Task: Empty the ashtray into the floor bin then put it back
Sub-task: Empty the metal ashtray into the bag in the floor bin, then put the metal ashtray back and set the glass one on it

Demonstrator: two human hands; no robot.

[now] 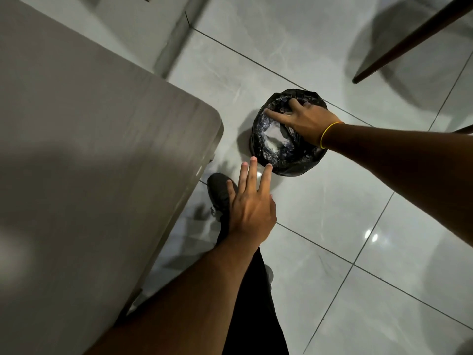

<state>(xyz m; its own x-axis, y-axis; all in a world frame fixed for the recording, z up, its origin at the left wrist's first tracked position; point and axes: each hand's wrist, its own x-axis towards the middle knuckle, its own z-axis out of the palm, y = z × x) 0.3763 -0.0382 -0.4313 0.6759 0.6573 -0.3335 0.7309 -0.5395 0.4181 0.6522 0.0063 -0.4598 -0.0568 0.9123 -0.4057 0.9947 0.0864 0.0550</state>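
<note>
A small round floor bin [266, 155] lined with a black bag stands on the tiled floor just past the table corner. My right hand [304, 121] hovers palm down over the bin's mouth, fingers spread around a clear glass ashtray [275, 137]. The ashtray shows as a pale, glassy shape below the hand and is mostly hidden by it. My left hand [252, 206] hangs flat in the air, nearer to me, over my shoe, fingers apart and holding nothing.
A grey table [89, 149] with a rounded corner fills the left side. My black shoe [217, 193] and dark trouser leg are beside it. A dark chair leg [409, 39] slants across the top right over glossy light tiles.
</note>
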